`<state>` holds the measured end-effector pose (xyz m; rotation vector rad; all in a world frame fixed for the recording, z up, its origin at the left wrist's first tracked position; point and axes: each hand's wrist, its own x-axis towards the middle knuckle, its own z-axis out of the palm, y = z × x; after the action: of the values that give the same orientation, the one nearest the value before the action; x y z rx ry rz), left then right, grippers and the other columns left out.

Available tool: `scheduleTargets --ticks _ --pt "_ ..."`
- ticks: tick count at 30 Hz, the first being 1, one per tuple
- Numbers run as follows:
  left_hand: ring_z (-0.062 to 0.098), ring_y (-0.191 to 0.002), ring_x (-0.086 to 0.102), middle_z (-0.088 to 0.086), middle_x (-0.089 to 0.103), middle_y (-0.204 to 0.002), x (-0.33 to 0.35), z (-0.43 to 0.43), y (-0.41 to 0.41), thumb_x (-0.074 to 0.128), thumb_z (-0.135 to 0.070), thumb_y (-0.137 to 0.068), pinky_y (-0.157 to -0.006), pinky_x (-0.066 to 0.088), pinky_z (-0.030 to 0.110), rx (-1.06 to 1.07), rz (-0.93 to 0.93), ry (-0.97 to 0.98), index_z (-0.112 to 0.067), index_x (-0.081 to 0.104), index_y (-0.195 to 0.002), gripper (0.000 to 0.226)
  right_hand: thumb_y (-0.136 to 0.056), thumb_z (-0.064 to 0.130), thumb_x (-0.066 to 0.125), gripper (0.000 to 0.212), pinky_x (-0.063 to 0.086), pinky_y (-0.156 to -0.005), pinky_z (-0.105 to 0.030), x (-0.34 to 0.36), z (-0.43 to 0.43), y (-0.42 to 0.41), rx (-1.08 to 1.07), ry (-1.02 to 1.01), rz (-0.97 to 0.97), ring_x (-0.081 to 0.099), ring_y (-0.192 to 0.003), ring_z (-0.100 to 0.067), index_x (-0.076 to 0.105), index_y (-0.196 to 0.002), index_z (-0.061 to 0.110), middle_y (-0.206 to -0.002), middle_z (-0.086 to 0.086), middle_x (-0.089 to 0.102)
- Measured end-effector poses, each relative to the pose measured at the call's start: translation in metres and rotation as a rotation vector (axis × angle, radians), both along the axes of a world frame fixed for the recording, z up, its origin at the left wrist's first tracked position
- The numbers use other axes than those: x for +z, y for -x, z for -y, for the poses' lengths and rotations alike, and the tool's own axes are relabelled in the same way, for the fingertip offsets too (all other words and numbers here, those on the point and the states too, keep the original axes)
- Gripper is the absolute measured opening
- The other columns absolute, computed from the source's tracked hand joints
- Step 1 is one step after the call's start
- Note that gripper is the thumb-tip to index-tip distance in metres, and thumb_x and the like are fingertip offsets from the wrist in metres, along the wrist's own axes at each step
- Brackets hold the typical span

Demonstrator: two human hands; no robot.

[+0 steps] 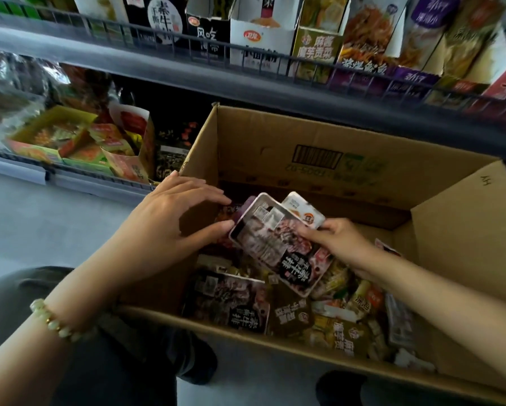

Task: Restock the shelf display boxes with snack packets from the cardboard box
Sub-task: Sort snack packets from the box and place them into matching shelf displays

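An open cardboard box point(275, 142) stands on the floor below the shelf, with several snack packets point(319, 315) loose in its bottom. My right hand point(342, 244) grips a small stack of packets point(278, 244) above the box; the top one is pink-edged with a black label. My left hand point(172, 218) hovers at the stack's left end with fingers spread, the thumb tip touching the packet's edge. Display boxes point(260, 39) stand in a row on the upper shelf behind a wire rail.
A lower shelf at the left holds yellow and red display boxes point(70, 139) with packets. The grey shelf edge point(187, 74) overhangs the box's far side. My knees and dark shoes point(199, 361) sit close to the box's near wall. Pale floor lies at the left.
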<state>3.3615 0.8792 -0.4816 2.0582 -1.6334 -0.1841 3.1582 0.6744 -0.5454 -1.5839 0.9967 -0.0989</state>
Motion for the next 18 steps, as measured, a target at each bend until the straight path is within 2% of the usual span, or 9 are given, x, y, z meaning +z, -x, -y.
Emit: scheduleTargets --ticks 4,6,8,11,13,14,16,18 --pt "-0.001 -0.126 0.035 -0.02 0.051 -0.127 0.001 0.013 -0.009 0.026 -0.087 -0.07 -0.114 0.028 0.037 0.005 -0.017 -0.114 -0.043 0.051 -0.123 0.074 -0.082 0.023 0.071 0.017 0.057 -0.071 -0.031 0.041 0.029 0.011 -0.049 -0.048 0.038 0.071 -0.068 -0.019 0.068 -0.092 0.01 -0.081 -0.01 0.075" --pt "0.007 -0.134 0.035 -0.013 0.05 -0.136 0.006 0.023 -0.008 0.02 -0.091 -0.066 -0.119 0.017 0.041 0.021 0.043 -0.142 -0.039 0.048 -0.13 0.087 -0.082 0.021 0.07 0.014 0.058 -0.067 -0.028 0.057 0.039 0.017 -0.021 -0.081 0.065 0.071 -0.067 -0.019 0.068 -0.089 0.009 -0.08 -0.011 0.075" --pt "0.012 -0.14 0.03 -0.005 0.044 -0.146 0.021 0.038 0.001 0.026 -0.089 -0.068 -0.118 0.01 0.034 0.06 0.043 -0.099 -0.034 0.041 -0.139 0.09 -0.082 0.019 0.07 0.011 0.057 -0.062 -0.025 0.069 0.043 0.02 -0.008 -0.088 0.086 0.071 -0.066 -0.02 0.068 -0.087 0.009 -0.079 -0.011 0.075" --pt "0.009 -0.138 0.032 -0.006 0.035 -0.152 0.046 0.074 0.027 0.05 -0.076 -0.066 -0.111 0.025 0.027 0.063 -0.255 -0.015 -0.029 0.022 -0.149 0.1 -0.077 0.019 0.071 0.014 0.057 -0.058 -0.023 0.076 0.046 0.023 -0.032 -0.103 0.172 0.071 -0.062 -0.018 0.068 -0.087 0.01 -0.074 -0.008 0.074" --pt "0.012 -0.137 0.036 -0.005 0.032 -0.153 0.059 0.102 0.042 0.065 -0.064 -0.063 -0.103 0.029 0.022 0.085 -0.444 -0.092 -0.025 0.013 -0.152 0.109 -0.069 0.024 0.072 0.024 0.058 -0.061 -0.025 0.079 0.05 0.025 -0.041 -0.107 0.226 0.07 -0.063 -0.019 0.068 -0.088 0.01 -0.076 -0.009 0.074" --pt "0.012 -0.132 0.043 -0.005 0.039 -0.149 0.063 0.114 0.046 0.071 -0.058 -0.064 -0.1 0.031 0.02 0.087 -0.475 -0.183 -0.023 0.021 -0.15 0.105 -0.066 0.025 0.072 0.027 0.058 -0.062 -0.026 0.083 0.051 0.026 -0.039 -0.106 0.239 0.07 -0.063 -0.02 0.068 -0.089 0.01 -0.076 -0.01 0.074" --pt "0.008 -0.106 0.063 -0.006 0.065 -0.123 0.066 0.134 0.046 0.08 -0.047 -0.065 -0.093 0.045 0.019 0.022 -0.568 -0.34 -0.024 0.053 -0.127 0.071 -0.064 0.026 0.073 0.032 0.059 -0.062 -0.027 0.09 0.055 0.031 -0.031 -0.095 0.267 0.07 -0.064 -0.021 0.068 -0.091 0.009 -0.077 -0.011 0.074" --pt "0.009 -0.087 0.071 -0.005 0.075 -0.097 0.063 0.147 0.049 0.081 -0.037 -0.067 -0.08 0.054 0.022 -0.037 -0.755 -0.395 -0.023 0.065 -0.107 0.046 -0.063 0.027 0.074 0.035 0.059 -0.063 -0.029 0.095 0.058 0.036 -0.051 -0.093 0.286 0.071 -0.064 -0.022 0.069 -0.093 0.009 -0.079 -0.013 0.074"
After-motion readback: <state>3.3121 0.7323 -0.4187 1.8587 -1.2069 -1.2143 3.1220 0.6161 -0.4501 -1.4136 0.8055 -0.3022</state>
